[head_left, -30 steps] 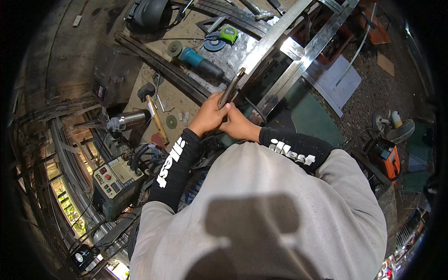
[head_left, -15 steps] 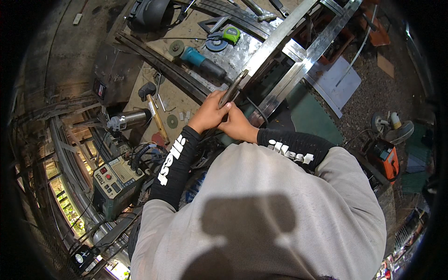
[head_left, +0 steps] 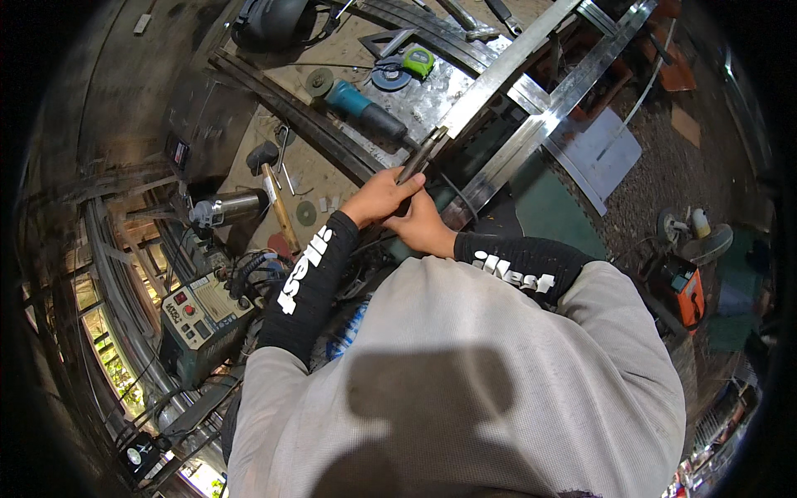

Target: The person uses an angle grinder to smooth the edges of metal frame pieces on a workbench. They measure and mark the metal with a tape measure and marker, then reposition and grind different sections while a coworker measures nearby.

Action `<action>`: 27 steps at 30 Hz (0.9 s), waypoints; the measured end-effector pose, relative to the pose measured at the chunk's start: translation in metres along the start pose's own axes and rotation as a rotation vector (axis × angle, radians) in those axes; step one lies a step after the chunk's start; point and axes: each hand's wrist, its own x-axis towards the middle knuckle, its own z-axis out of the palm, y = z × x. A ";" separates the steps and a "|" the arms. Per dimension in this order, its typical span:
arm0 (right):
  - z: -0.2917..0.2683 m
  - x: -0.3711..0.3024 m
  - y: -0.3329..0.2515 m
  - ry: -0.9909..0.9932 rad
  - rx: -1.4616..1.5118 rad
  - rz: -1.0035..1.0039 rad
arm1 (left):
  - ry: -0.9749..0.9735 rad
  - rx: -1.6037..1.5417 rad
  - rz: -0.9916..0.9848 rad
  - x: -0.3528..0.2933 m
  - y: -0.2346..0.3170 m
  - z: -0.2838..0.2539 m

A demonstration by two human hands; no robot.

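Left hand [head_left: 378, 197] curled closed, right hand [head_left: 427, 227] against it, both just beyond grey shirt [head_left: 573, 382]; black-sleeved forearms [head_left: 309, 286] angled inward.

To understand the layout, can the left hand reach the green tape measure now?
Probably not directly: the left hand holds a dark metal tool, and the teal grinder lies between that hand and the tape measure.

On the far left we saw a dark welding helmet [head_left: 270, 23], and to its right a green tape measure [head_left: 419, 61] just beside a blue disc [head_left: 390, 78]. Nearer on the left we had a wooden-handled hammer [head_left: 281, 207], a small round disc [head_left: 306, 213] and a control box [head_left: 207, 315] (it bore a red knob [head_left: 189, 310]). On the right sat an orange-and-black machine [head_left: 689, 299]; farther off lay a pale sheet [head_left: 594, 162].
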 end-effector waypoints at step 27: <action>-0.018 0.165 0.016 0.074 -1.045 -0.386 | 0.399 0.314 0.157 -0.045 0.066 -0.007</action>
